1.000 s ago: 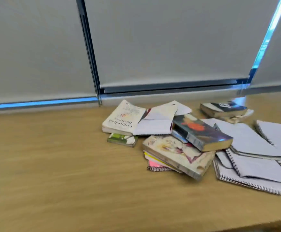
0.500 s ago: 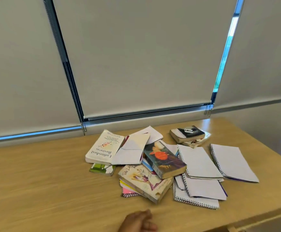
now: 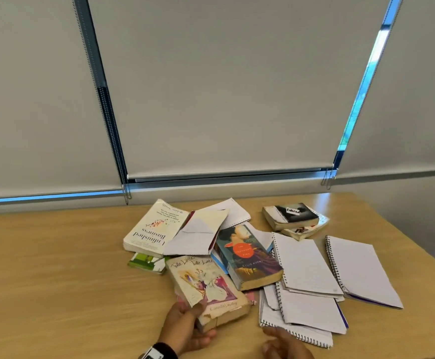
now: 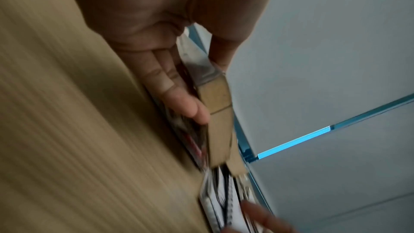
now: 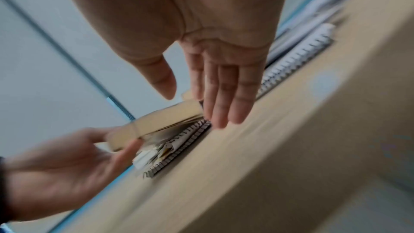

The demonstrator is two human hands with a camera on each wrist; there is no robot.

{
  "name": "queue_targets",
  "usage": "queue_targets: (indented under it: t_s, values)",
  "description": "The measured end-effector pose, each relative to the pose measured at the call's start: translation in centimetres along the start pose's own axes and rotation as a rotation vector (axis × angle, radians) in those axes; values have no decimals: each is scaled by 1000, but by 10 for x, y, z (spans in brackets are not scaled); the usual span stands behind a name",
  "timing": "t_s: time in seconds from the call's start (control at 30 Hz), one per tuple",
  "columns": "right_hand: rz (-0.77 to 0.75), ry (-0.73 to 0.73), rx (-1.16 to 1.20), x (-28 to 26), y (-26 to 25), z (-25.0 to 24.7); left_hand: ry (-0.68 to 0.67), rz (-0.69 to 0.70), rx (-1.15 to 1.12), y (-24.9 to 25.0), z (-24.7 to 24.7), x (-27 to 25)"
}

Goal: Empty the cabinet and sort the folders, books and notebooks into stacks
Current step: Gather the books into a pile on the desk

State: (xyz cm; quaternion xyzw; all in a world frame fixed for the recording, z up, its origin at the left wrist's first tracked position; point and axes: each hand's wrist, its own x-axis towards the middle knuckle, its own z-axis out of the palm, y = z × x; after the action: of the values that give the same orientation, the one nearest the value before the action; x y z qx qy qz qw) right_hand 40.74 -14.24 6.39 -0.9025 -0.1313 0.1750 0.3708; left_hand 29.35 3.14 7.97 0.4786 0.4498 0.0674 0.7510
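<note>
Worn paperback (image 3: 206,288) gripped by left hand (image 3: 185,330); right hand (image 3: 286,343) flat, fingers straight.

Half a second ago only the left hand (image 3: 185,325) shows, as curled fingers at the bottom edge, clear of the pile; a second ago no hand is in sight. Now it grips the near corner of the worn cream paperback with the pink illustrated cover (image 3: 206,288), thumb on the cover and fingers under the yellowed page edge, and that corner sits raised off the small spiral-bound notebooks (image 5: 179,141) beneath it. The right hand (image 3: 286,344) now enters at the bottom edge, fingers straight and together, just beside the near white spiral-bound notebook (image 3: 296,330), holding nothing.
</note>
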Motion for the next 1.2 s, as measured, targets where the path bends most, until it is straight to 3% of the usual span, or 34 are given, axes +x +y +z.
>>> queue_targets:
  t_s: [0.03, 0.13, 0.3, 0.4, 0.43, 0.57, 0.73, 0.87, 0.97, 1.1, 1.2]
  values:
    - [-96, -49, -157, -8, -3, -4, -6, -9, -8, 3, -16, -5]
    - [-437, 94, -327, 9, -7, -11, -41, -7, -21, 4, -73, -17]
    - [-536, 42, -843, 64, -42, 10, 10, -22, 121, -8, -162, -17]
    - [-570, -101, -993, 78, -43, 24, 73, 29, 218, -14, -202, -7]
    - [-597, -83, -1032, 79, -41, 27, 74, 36, 270, -20, -211, 1]
    - [-506, -271, -1280, 61, -73, 20, 53, 45, 428, -36, -238, 16]
    - [-492, -337, -1344, 45, -90, 16, 17, -22, 420, -32, -248, 34]
    - [-528, -345, -1388, 42, -97, 14, 8, 55, 542, -35, -244, 30]
    - [-551, -239, -1242, 35, -104, 15, -18, 121, 550, -32, -245, 22]
    - [-715, -18, -1038, 13, -126, 18, -6, 177, 626, -22, -246, 11]
    - [-706, 137, -883, -9, -141, 23, -43, 185, 695, -16, -251, 8]
